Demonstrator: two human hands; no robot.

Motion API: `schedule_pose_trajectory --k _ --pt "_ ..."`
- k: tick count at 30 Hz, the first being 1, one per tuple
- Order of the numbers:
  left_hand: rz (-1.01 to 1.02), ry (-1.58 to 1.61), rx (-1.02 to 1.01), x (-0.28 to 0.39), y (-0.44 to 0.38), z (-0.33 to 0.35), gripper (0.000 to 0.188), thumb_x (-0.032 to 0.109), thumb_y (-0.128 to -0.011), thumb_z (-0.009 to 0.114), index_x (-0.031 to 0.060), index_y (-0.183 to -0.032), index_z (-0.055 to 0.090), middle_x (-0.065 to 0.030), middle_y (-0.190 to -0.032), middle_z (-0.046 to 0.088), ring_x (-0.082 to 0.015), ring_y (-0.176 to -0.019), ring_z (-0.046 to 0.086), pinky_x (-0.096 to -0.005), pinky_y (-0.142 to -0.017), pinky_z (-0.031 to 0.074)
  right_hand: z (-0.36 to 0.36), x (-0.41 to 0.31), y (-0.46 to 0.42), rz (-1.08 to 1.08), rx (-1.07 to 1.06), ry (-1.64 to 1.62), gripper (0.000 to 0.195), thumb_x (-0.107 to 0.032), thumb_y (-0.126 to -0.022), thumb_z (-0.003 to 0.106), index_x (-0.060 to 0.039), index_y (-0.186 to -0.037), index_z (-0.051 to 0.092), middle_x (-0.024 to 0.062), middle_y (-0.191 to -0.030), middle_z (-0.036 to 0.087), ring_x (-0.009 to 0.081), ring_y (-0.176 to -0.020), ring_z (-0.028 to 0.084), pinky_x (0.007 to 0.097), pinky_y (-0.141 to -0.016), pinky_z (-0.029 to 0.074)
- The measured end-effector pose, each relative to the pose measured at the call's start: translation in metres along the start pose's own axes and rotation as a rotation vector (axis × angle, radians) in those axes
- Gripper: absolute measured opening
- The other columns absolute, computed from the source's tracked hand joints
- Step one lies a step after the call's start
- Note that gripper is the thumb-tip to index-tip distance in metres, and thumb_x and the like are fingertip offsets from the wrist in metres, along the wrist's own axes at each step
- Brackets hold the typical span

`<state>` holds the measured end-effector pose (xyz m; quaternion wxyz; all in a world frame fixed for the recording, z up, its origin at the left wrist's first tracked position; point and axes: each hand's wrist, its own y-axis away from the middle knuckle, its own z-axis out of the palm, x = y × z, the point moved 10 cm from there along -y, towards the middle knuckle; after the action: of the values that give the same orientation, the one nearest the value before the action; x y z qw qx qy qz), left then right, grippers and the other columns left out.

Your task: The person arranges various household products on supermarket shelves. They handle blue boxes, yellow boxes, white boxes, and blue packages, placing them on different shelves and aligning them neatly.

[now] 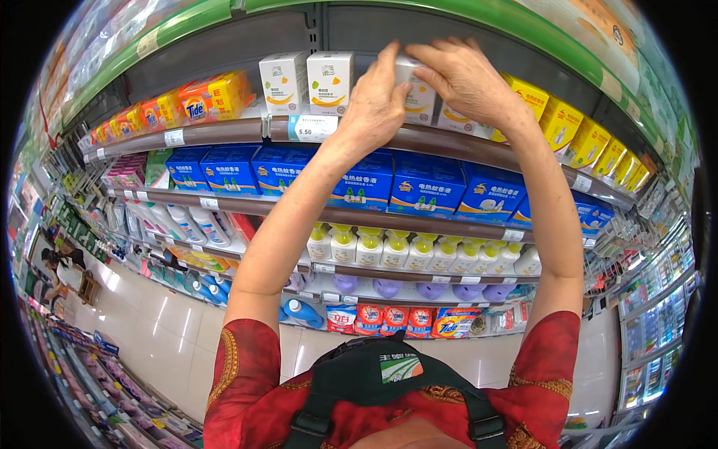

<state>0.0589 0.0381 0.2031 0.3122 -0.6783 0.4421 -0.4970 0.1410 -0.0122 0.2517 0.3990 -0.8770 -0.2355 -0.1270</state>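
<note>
Both arms reach up to the upper shelf of a store rack. My left hand (377, 104) is at the left side of a white carton (419, 101), its fingers pointing up. Over the top of that carton, my right hand (468, 78) has its fingers spread and slightly blurred; whether either hand grips it cannot be told. Two similar white cartons, one (331, 84) beside the other (283, 84), stand left of my left hand. Partly hidden below my right wrist is another white carton (457, 119).
Yellow boxes (564, 120) line the shelf's right; orange Tide packs (210, 101) its left. Blue boxes (429, 185) fill the shelf below, above white bottles with yellow-green tops (395, 250). A brown shelf edge (449, 139) runs under the cartons. A person (67, 272) is far left.
</note>
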Motion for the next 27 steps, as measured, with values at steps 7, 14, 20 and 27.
schedule_pose_trajectory --k 7,14,20,27 --pt "0.370 -0.316 0.356 0.057 0.049 -0.048 0.049 -0.002 -0.085 0.061 -0.0018 -0.133 0.052 -0.0212 -0.117 0.061 -0.0351 -0.110 0.057 -0.0430 -0.097 0.044 -0.015 -0.021 -0.001 -0.003 0.065 0.062 0.038 -0.028 -0.092 0.064 -0.0019 -0.120 0.062 0.0187 -0.106 0.067 0.0339 -0.105 0.061 0.0443 -0.097 0.044" --pt "0.062 -0.422 0.408 -0.009 0.066 -0.109 0.051 0.007 -0.086 0.066 0.0029 -0.134 0.051 -0.0126 -0.114 0.065 -0.0293 -0.107 0.055 -0.0415 -0.096 0.039 0.005 -0.061 -0.057 -0.093 0.146 -0.174 0.048 -0.037 -0.093 0.063 0.0004 -0.124 0.061 0.0220 -0.103 0.067 0.0367 -0.101 0.065 0.0467 -0.089 0.052" --pt "0.125 -0.403 0.258 -0.012 0.074 -0.105 0.059 0.009 -0.085 0.069 0.0040 -0.139 0.047 -0.0117 -0.121 0.065 -0.0284 -0.113 0.055 -0.0409 -0.101 0.037 0.059 -0.056 -0.085 0.144 -0.169 -0.306 0.066 -0.043 -0.084 0.071 0.0023 -0.130 0.059 0.0284 -0.108 0.066 0.0403 -0.099 0.067 0.0470 -0.083 0.053" --pt "0.465 -0.129 0.327 0.030 0.103 -0.144 0.078 0.013 -0.074 0.079 -0.0022 -0.141 0.042 -0.0226 -0.132 0.054 -0.0388 -0.119 0.052 -0.0469 -0.103 0.039 -0.056 -0.155 -0.009 -0.292 0.578 -0.145 0.070 -0.013 -0.059 0.081 0.0009 -0.124 0.057 0.0161 -0.106 0.061 0.0320 -0.089 0.061 0.0425 -0.074 0.047"
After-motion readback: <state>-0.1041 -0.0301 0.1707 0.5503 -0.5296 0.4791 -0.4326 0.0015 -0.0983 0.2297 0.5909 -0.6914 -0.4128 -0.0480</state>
